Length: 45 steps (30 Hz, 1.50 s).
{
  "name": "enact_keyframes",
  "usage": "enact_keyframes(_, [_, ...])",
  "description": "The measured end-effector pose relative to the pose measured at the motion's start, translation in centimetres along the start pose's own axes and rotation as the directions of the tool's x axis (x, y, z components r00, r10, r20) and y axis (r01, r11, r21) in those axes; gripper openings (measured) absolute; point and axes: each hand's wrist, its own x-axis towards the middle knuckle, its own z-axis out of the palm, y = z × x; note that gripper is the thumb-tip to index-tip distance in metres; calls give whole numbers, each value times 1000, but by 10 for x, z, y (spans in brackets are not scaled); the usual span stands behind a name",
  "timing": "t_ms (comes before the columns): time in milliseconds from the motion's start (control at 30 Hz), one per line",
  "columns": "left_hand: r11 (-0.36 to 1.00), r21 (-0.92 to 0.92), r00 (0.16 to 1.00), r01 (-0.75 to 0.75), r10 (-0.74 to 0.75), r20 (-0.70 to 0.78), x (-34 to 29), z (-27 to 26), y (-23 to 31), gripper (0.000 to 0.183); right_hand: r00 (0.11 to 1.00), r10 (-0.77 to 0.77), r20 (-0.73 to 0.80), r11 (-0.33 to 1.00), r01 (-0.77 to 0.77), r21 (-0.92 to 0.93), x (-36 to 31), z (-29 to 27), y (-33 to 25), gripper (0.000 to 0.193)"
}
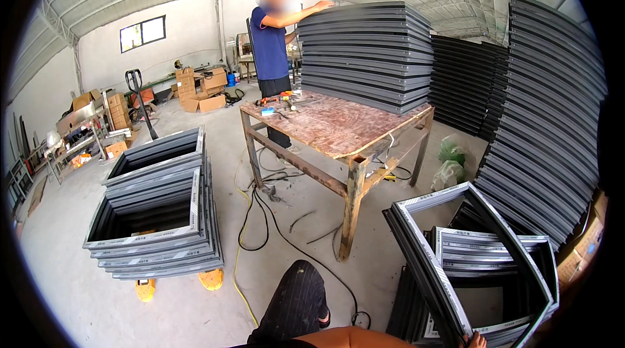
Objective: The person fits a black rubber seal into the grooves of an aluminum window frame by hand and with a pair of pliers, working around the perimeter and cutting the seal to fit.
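A bare forearm point(355, 337) crosses the lower edge toward the right. In line with it, my left hand point(477, 340) shows only its fingers, curled round the near corner of a grey rectangular metal-look frame point(426, 260). That frame is tilted, its far end raised above a pile of similar frames point(485, 242). White protective film with print covers its faces. My right hand is out of view. My bent knee point(296, 296) in dark striped trousers is left of the pile.
A worn wooden table point(325, 128) bears a tall stack of frames point(364, 55) and tools. Behind it stands a person in blue point(272, 55). Left, more frames point(156, 244) sit on a yellow-forked pallet truck point(133, 81). Cables point(286, 263) cross the floor. Tall stacks point(547, 113) rise right.
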Motion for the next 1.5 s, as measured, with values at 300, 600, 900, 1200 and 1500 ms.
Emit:
enact_keyframes(300, [995, -59, 997, -78, 76, -33, -10, -8, 23, 52, 999, -7, 36, 1000, 8, -22, 2, -5, -9, 36])
enact_keyframes(600, [832, -367, 906, -416, 415, -86, -23, -24, 88, 58, 992, -4, 124, 998, 12, -59, 3, 15, 5, 50])
enact_keyframes(900, [514, -629, 732, -584, 668, -135, -20, -33, 130, 64, 1000, -10, 29, 1000, 11, -16, -3, 18, 10, 53])
enact_keyframes(1200, [395, -689, 669, -608, 723, -175, -14, -35, 137, 70, 995, -51, 80, 997, 55, -45, -1, 18, 15, 52])
enact_keyframes(1500, [328, -793, 670, -513, 730, -132, -30, -44, 134, 76, 998, 52, 21, 996, -53, 67, 1, 9, 13, 29])
